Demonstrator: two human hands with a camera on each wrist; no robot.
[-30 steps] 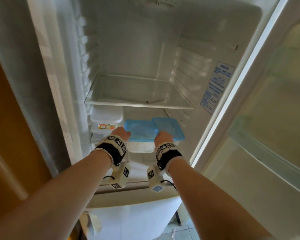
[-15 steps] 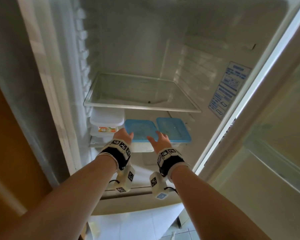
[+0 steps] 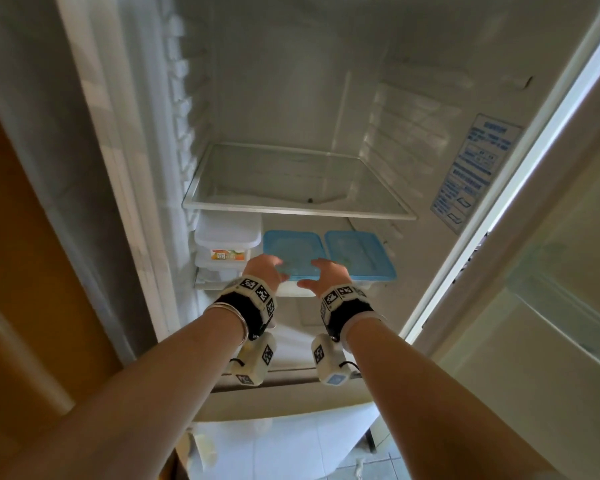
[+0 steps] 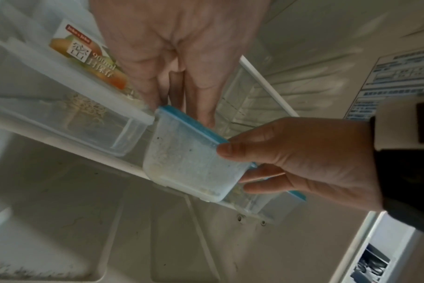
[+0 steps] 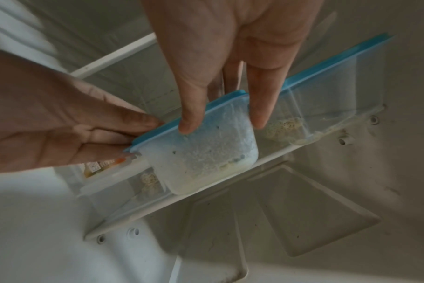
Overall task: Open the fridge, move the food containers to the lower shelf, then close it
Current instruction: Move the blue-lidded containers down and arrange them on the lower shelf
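The fridge stands open. On the lower shelf [image 3: 204, 284] a blue-lidded container [image 3: 293, 251] sits in the middle, its front corner a little past the shelf edge. Both hands are at it. My left hand [image 3: 264, 268] lies with straight fingers along its left side [image 4: 182, 107]. My right hand [image 3: 321, 275] touches its right front corner, thumb on the front wall and a finger on the side [image 5: 220, 124]. A second blue-lidded container [image 3: 359, 256] stands to the right. Stacked white-lidded containers [image 3: 227, 237] stand to the left.
The glass upper shelf [image 3: 291, 211] just above carries nothing. The open door [image 3: 551, 271] is on the right, and a blue label [image 3: 475, 171] is stuck on the fridge's right inner wall. A wooden panel [image 3: 14, 271] flanks the fridge on the left.
One second ago both hands were curled on the middle blue-lidded container. Their fingers have since spread and straightened; the container stays on the lower shelf. The head view has tilted up slightly.
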